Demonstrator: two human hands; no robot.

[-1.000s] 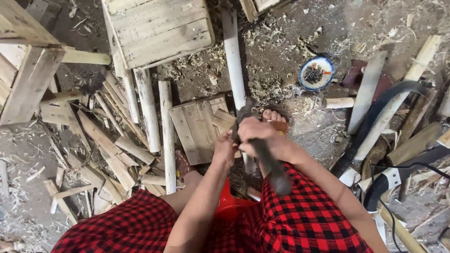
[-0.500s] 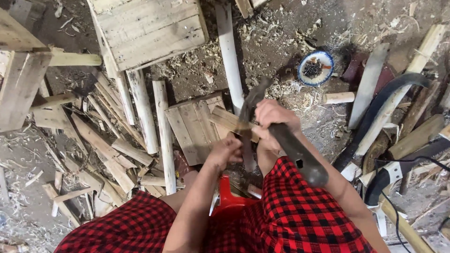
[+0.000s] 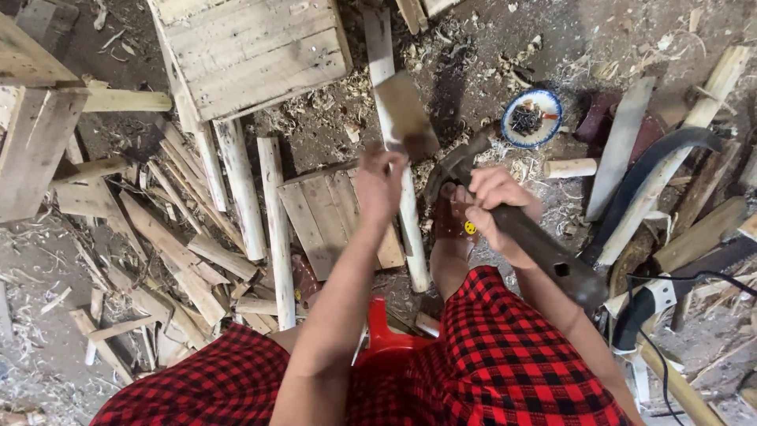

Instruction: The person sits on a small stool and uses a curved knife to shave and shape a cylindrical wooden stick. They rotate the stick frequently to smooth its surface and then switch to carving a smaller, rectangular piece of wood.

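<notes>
My left hand (image 3: 381, 180) is stretched forward and grips the lower end of a flat, blurred piece of wood (image 3: 406, 117), holding it upright above the ground. My right hand (image 3: 495, 207) is closed around the dark handle of a hammer-like tool (image 3: 544, 251). The tool's head (image 3: 456, 164) points toward the wood piece, just to its right. I sit on a red stool (image 3: 383, 339) in red and black checked shorts. A small plank board (image 3: 319, 214) lies on the ground below my left hand.
A large plank panel (image 3: 252, 51) lies at the top. Round pale sticks (image 3: 276, 225) and split scraps (image 3: 158, 260) cover the left. A blue-rimmed bowl of dark nails (image 3: 530, 118), a curved dark blade (image 3: 670, 158) and a corded power tool (image 3: 648, 304) lie on the right.
My hands, which were close together in front of me, have separated. The left has lifted the wood piece up and forward; the right has swung the tool down and to the right.
</notes>
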